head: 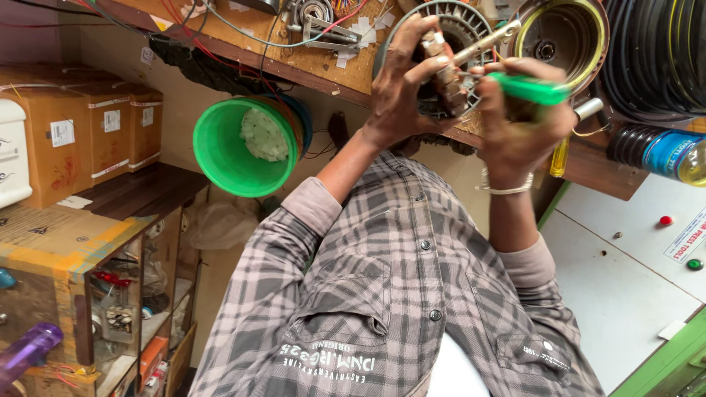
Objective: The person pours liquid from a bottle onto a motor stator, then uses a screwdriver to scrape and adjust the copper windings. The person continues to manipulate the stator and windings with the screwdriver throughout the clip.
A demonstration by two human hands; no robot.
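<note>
My left hand grips a small brownish metal part with a pale shaft sticking out to the right. My right hand is closed round a green-handled tool, its tip hidden against that part. Both hands are raised close together in front of a grey finned round housing on the wooden bench. My checked shirt fills the lower middle of the view.
A green bucket sits at centre left, cardboard boxes and shelves further left. A yellow-rimmed round part, black hoses, a bottle, a yellow-handled screwdriver and a white panel with buttons lie right.
</note>
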